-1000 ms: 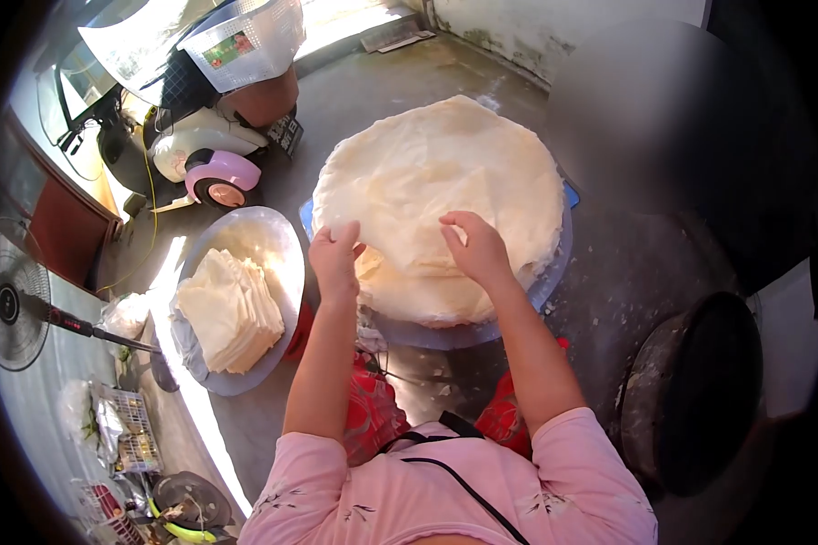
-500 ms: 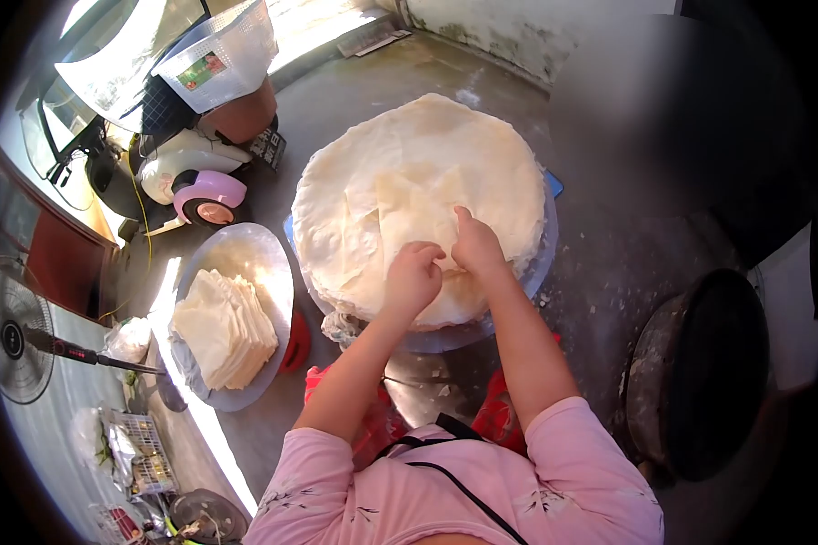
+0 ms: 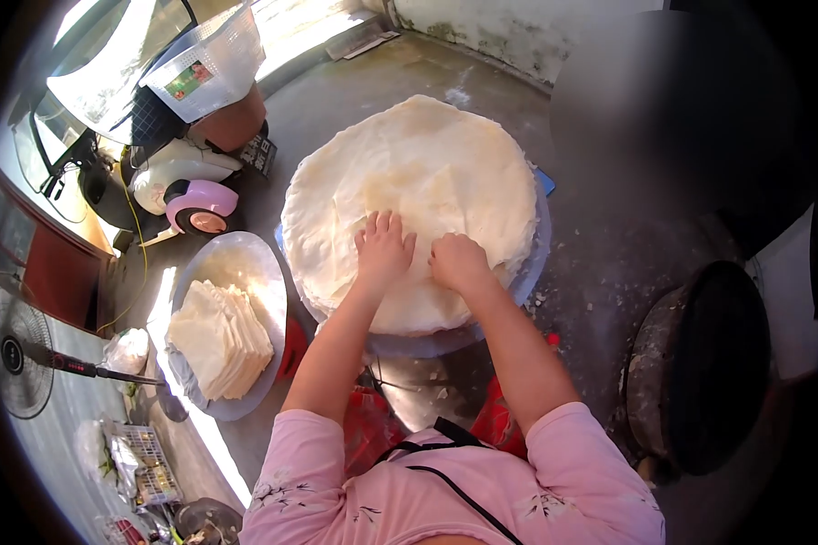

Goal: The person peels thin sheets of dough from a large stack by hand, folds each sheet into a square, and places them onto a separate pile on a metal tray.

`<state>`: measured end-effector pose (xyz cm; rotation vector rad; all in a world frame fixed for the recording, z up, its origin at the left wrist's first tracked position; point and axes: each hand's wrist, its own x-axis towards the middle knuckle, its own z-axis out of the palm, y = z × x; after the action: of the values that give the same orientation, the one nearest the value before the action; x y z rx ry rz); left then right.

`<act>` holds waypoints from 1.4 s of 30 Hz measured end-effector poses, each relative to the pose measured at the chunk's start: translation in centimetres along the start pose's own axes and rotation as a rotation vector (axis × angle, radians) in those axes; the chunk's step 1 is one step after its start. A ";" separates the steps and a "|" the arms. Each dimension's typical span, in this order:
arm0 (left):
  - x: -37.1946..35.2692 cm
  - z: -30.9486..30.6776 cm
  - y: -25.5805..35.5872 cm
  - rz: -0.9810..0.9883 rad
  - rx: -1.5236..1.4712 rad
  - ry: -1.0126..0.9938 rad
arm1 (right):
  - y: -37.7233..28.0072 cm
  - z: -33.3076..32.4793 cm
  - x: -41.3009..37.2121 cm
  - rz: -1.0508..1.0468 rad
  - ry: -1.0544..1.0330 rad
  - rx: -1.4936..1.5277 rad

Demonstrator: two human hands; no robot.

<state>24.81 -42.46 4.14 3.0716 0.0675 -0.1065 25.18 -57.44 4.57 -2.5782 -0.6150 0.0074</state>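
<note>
Tugging could tear the cream, round stack of thin, doughy-looking sheets (image 3: 418,150) beneath the splayed, ungrasping left hand (image 3: 384,250) and curled right hand (image 3: 459,262) (whether it pinches anything, I cannot tell).

A fan (image 3: 13,354) and a crate (image 3: 154,468) are by the left edge of the floor (image 3: 582,263), a white basket (image 3: 207,68) toward its far-left corner.

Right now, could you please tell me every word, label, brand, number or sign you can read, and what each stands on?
No text can be read with certainty.
Dark plate: pale characters, too small and blurred.
Label on the white basket: a picture with red in it; any words are too small.
Fan: marks on hub and stand, too small.
</note>
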 end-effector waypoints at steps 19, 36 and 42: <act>-1.3 0.2 -0.1 -0.414 -0.450 0.304 | 1.5 0.2 0.5 0.158 0.053 0.189; -6.1 -15.0 -7.9 -0.442 -2.106 -0.192 | -1.7 -2.3 0.6 0.628 -0.036 1.782; -13.3 -19.5 -18.9 -0.098 -2.158 0.232 | -4.5 -0.8 -0.1 0.373 -0.121 1.352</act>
<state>12.05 -22.87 23.29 0.9096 0.1735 0.1994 23.27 -54.37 7.32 -1.3212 -0.0467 0.5148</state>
